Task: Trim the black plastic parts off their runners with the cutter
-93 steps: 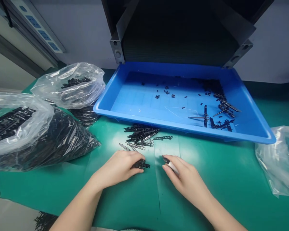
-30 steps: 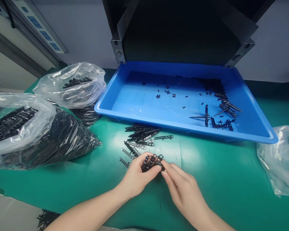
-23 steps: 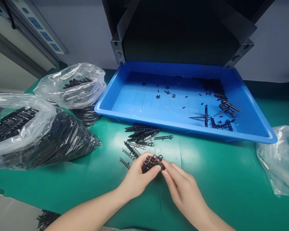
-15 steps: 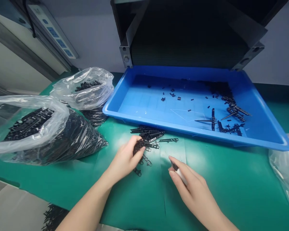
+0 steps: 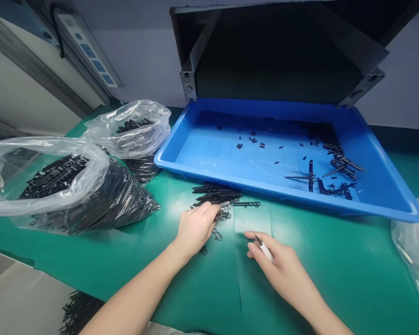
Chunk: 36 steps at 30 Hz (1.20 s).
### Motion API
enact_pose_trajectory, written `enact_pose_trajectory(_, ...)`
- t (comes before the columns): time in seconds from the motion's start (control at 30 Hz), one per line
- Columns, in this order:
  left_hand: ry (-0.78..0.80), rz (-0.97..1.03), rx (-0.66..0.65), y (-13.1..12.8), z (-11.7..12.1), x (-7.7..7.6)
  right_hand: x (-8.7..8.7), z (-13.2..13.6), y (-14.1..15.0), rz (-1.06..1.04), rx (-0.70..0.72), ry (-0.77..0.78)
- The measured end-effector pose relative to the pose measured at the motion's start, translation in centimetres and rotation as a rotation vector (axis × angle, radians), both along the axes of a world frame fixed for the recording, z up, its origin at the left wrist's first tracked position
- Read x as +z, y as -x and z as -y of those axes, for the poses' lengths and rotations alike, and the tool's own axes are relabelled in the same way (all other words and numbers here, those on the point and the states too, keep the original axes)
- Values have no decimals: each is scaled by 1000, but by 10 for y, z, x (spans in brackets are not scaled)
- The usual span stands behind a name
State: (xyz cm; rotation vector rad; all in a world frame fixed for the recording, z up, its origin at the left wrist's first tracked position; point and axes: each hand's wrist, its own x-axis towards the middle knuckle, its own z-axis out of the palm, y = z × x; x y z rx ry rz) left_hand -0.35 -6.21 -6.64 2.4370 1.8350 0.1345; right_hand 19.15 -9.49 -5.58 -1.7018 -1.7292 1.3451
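Note:
My left hand (image 5: 197, 227) is curled, fingers down, at the front of a pile of black plastic strips (image 5: 216, 193) on the green table. Its fingertips are hidden, so what they grip cannot be made out. Some ringed black pieces (image 5: 217, 234) lie just right of and below those fingers. In my right hand (image 5: 279, 260) is a small white-handled tool (image 5: 266, 251) with a thin dark pointed tip, held between thumb and fingers above the table. One separate black strip (image 5: 247, 204) lies at the pile's right end.
Behind the pile stands a blue tray (image 5: 279, 197) with small black pieces scattered inside. Two clear plastic bags of black parts, a near one (image 5: 125, 200) and a far one (image 5: 143, 135), stand left. A dark metal-framed chute (image 5: 279, 60) overhangs the tray. Another clear bag (image 5: 412, 251) sits right.
My left hand has shifted right and turned knuckles-up over the strips; the dark piece seen in its fingers before is now hidden. The tool in my right hand shows more of its tip.

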Motion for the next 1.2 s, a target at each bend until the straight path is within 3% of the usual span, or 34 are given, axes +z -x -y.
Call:
enact_pose_trajectory(0.13, -150, 239, -87, -5, 20, -3, 4, -5, 5, -176, -130, 151)
enact_pose_trajectory(0.2, -108, 444, -154, -12, 29, -3, 5, -6, 6, -281, -170, 185)
enact_pose_trajectory(0.27, 76, 666, -143, -18, 34, -2, 6, -5, 7, -361, -158, 195)
enact_pose_trajectory(0.43, 821, 1145, 153, -27, 31, 9, 6, -3, 4, -424, -76, 244)
enact_pose_trajectory(0.5, 947, 1299, 218, -27, 29, 13, 3, -1, 1, -394, -78, 206)
enact_pose_trajectory(0.67, 910, 1369, 360, -24, 26, 17, 2, 5, -6, -193, 76, -46)
enact_pose_trajectory(0.87, 897, 1403, 332, -23, 25, 14, 6, 10, -7, 9, 330, -229)
enact_pose_trajectory(1.03, 901, 1391, 306, -22, 27, 11, 3, 8, -8, 70, 382, -314)
enact_pose_trajectory(1.2, 864, 1368, 298, -22, 28, 6, 4, 11, -5, 76, 356, -302)
